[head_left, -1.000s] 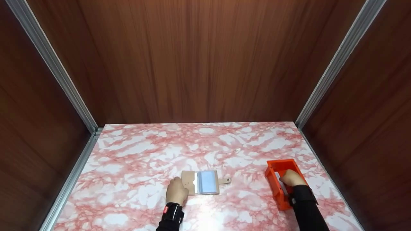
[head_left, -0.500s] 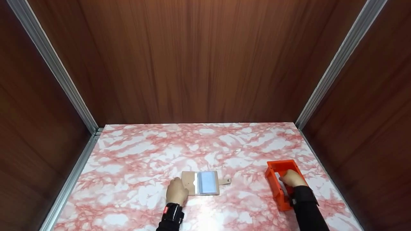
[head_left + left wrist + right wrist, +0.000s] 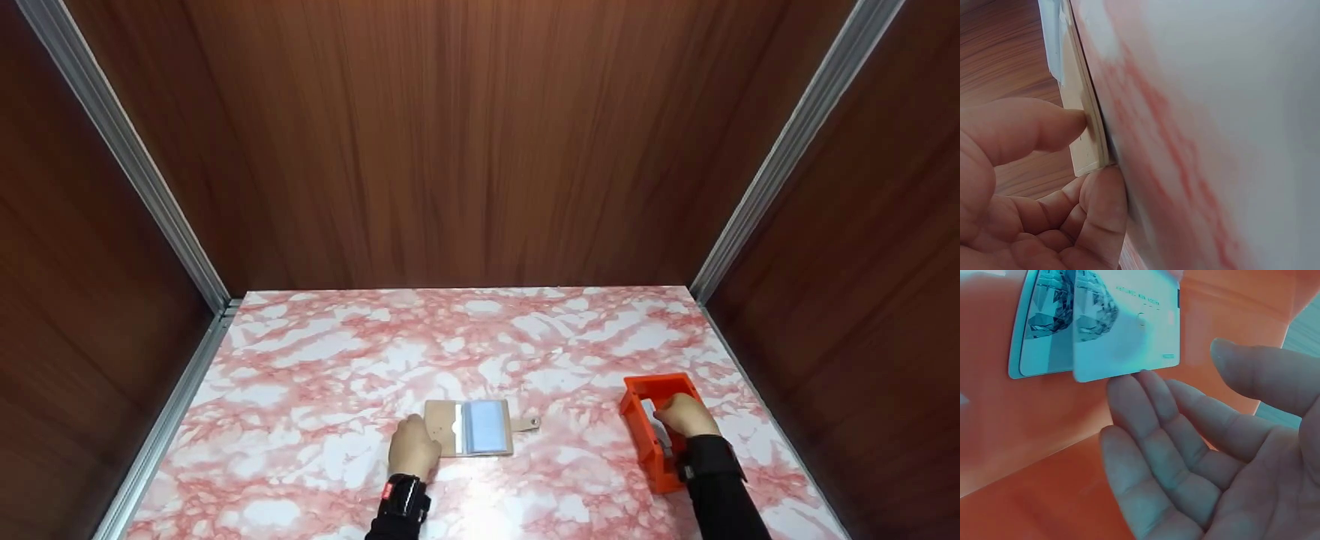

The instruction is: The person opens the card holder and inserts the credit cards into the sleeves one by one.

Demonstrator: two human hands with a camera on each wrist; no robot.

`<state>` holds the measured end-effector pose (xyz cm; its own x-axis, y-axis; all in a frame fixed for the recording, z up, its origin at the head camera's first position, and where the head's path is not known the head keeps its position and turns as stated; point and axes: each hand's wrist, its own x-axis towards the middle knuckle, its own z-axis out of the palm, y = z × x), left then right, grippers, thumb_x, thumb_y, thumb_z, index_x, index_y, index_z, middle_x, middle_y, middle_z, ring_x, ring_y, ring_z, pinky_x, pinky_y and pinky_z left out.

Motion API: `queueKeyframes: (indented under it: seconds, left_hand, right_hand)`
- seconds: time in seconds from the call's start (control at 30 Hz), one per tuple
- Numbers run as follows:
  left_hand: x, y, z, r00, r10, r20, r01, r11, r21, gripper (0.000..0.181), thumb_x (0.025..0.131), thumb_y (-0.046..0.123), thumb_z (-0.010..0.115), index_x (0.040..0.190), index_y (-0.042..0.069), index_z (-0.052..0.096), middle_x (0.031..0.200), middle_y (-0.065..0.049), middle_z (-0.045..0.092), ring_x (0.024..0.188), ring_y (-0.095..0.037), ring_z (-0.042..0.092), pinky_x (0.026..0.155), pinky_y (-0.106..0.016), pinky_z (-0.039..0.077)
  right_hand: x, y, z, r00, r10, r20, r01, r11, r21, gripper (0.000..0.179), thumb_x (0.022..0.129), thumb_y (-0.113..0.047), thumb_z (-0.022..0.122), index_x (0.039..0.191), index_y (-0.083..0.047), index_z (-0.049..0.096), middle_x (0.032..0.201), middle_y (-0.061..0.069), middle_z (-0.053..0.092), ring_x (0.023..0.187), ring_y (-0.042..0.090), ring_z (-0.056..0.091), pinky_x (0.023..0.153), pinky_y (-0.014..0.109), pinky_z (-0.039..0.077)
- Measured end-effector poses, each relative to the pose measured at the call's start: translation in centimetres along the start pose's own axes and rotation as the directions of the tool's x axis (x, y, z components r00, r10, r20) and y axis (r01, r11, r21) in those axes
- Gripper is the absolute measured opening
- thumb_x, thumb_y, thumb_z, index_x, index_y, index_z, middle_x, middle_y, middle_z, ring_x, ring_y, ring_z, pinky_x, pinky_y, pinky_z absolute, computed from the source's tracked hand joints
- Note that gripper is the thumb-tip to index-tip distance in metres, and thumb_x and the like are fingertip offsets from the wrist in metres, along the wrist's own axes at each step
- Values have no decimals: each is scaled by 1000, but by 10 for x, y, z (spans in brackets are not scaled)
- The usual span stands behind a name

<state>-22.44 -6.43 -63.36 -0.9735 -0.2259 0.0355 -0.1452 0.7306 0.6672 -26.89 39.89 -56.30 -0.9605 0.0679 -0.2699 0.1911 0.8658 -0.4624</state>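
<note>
In the head view a tan card holder (image 3: 442,420) lies unfolded on the table, its clear sleeves (image 3: 486,426) on the right half. My left hand (image 3: 413,447) is at its left edge; the left wrist view has the thumb on the cover (image 3: 1077,152) and a fingertip under the edge, pinching it. Inside the orange bin (image 3: 641,442) is my right hand (image 3: 686,416), beside white cards (image 3: 657,427). Up close, its fingertips touch the lower edge of the front card (image 3: 1129,332), while the thumb stands apart. Another card (image 3: 1044,337) shows behind, offset to the left.
Pink-and-white marbled table (image 3: 337,360) lies beneath everything. Brown wood-grain panels (image 3: 480,150) enclose it at the back and both sides, with metal rails (image 3: 795,150) at the corners. The holder's snap strap (image 3: 527,424) points right, toward the bin.
The right hand has shifted slightly within the bin, and the white cards there have moved a little. The left hand and the card holder have stayed put.
</note>
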Motion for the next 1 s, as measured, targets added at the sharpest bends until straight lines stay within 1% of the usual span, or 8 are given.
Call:
queueKeyframes:
  seconds: [0.1,0.2,0.33,0.47,0.67,0.83,0.9,1.0]
  left_hand:
    - [0,0,0,1000,4,-8,-4,1000,0,25,76,-4,70,99,-11,65,97,-29,70,89,-47,73,83,-58,59]
    - [0,0,1,1000,1,-7,-1,1000,3,26,76,-4,71,100,-12,65,97,-29,69,89,-47,73,83,-58,59]
    - [-1,1,-1,1000,-9,8,9,1000,9,28,76,-3,71,102,-12,64,99,-29,69,90,-47,72,84,-58,59]
    - [-2,2,-3,1000,-12,15,12,1000,6,28,76,-3,70,103,-12,64,99,-28,69,91,-46,72,85,-58,59]
    - [0,-1,-1,1000,-11,16,11,1000,-14,28,75,-5,69,102,-12,64,99,-29,69,91,-46,72,86,-58,59]
    - [5,-10,8,1000,6,-7,-6,1000,-25,27,74,-2,69,99,-9,64,96,-25,69,88,-42,72,83,-56,60]
    - [4,-10,7,1000,6,-4,-6,1000,-23,26,75,-3,69,100,-10,65,96,-25,69,88,-42,73,84,-56,60]
    - [1,-3,1,1000,-1,11,1,1000,-7,27,77,-3,69,102,-12,65,98,-27,70,91,-43,73,86,-57,60]
  right_hand:
    - [0,-1,0,1000,-5,-11,5,1000,2,20,94,-13,66,80,1,66,74,4,53,74,23,52,71,33,43]
    - [1,-1,0,999,-14,-29,14,1000,12,20,91,-11,66,72,-4,60,73,3,51,72,22,49,69,32,42]
    - [2,-3,1,1000,-4,-27,5,999,37,30,89,-9,66,64,-14,49,66,-3,40,67,18,42,66,29,36]
    - [2,-3,3,1000,4,-3,-4,998,62,37,89,-9,65,61,-18,43,62,-6,32,61,15,36,63,28,32]
    - [2,-2,6,1000,-29,-5,29,997,75,39,89,-7,61,60,-20,38,60,-8,29,58,13,32,61,27,29]
    - [1,-3,7,998,-56,-42,58,997,47,39,86,-6,60,58,-21,36,59,-9,28,58,12,30,60,27,28]
    - [0,-2,8,996,-60,-64,63,997,35,39,83,-6,62,58,-21,37,59,-8,29,59,13,32,60,27,29]
    - [12,12,14,994,-75,-83,77,997,27,36,79,-7,64,57,-21,39,59,-8,32,59,15,34,59,29,30]
